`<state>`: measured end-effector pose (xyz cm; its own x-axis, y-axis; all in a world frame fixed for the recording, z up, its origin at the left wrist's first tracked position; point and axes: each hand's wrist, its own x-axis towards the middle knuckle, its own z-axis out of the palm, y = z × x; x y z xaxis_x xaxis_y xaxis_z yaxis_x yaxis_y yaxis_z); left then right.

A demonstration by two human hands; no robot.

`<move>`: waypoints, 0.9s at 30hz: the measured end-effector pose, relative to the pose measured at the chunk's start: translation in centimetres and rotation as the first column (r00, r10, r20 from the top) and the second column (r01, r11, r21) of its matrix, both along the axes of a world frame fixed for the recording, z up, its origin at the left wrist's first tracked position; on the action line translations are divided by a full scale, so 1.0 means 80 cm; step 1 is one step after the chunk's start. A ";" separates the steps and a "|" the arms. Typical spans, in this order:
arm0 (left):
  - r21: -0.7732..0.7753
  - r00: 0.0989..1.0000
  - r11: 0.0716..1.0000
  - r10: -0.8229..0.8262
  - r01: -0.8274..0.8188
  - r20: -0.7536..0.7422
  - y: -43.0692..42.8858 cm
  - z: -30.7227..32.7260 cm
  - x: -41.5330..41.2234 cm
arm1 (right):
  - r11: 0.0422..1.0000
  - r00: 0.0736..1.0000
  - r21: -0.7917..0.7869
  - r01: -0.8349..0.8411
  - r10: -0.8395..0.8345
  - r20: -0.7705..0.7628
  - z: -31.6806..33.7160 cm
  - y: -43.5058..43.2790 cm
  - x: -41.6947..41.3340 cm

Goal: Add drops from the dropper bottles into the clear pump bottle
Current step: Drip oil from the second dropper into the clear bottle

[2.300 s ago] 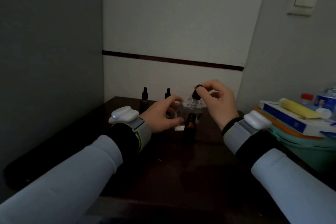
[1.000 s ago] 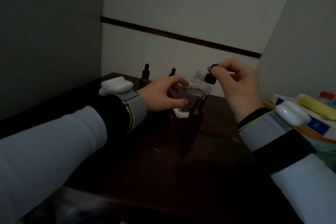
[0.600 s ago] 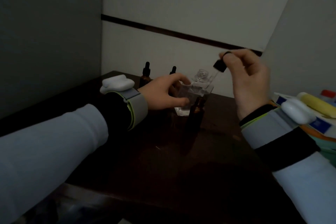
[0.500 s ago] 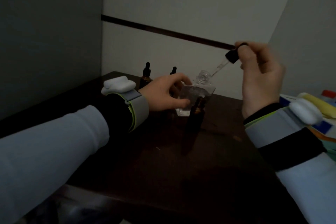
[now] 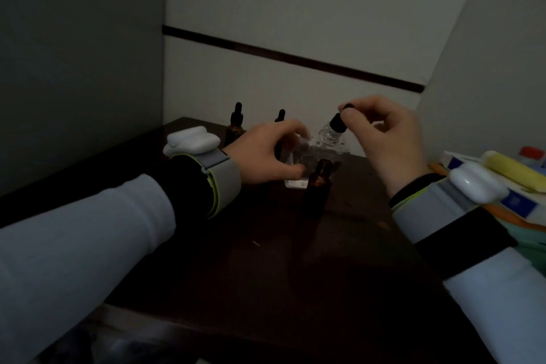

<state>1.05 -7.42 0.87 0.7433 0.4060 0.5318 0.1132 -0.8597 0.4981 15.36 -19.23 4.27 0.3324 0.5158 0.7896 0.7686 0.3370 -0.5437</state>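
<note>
The clear pump bottle [image 5: 323, 151] stands uncapped on the dark table [image 5: 266, 260] near the back wall. My left hand [image 5: 266, 154] grips its left side. My right hand [image 5: 384, 139] pinches a black dropper [image 5: 337, 124] right above the bottle's open neck. An open amber dropper bottle [image 5: 319, 183] stands just in front of the clear one. Two capped amber dropper bottles [image 5: 236, 124] [image 5: 279, 118] stand behind my left hand, the second mostly hidden.
Walls close in at the left and back. At the right edge sits a stack of books [image 5: 508, 195] with a yellow tube [image 5: 514, 171] on a green tub [image 5: 531, 248]. A red-capped bottle [image 5: 531, 154] shows behind.
My right hand had lifted the dropper up and to the right, out of the clear bottle. It has now come back down and left, over the bottle's neck. The left hand kept its grip.
</note>
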 end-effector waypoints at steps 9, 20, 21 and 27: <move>-0.007 1.000 1.000 -0.006 0.006 0.000 0.000 0.001 0.001 | 0.999 0.999 0.016 -0.033 0.033 0.023 -0.001 -0.002 -0.001; -0.016 1.000 1.000 -0.013 0.013 0.006 -0.002 0.003 -0.001 | 0.998 0.999 0.062 -0.030 0.028 0.032 -0.002 0.002 -0.002; -0.014 1.000 1.000 -0.014 0.014 0.007 -0.002 0.003 -0.001 | 0.997 0.999 0.066 -0.028 0.026 0.031 -0.003 0.002 -0.001; -0.014 1.000 1.000 -0.011 0.011 -0.007 -0.002 0.004 -0.001 | 0.997 0.999 0.063 -0.033 0.030 0.044 -0.003 0.002 0.000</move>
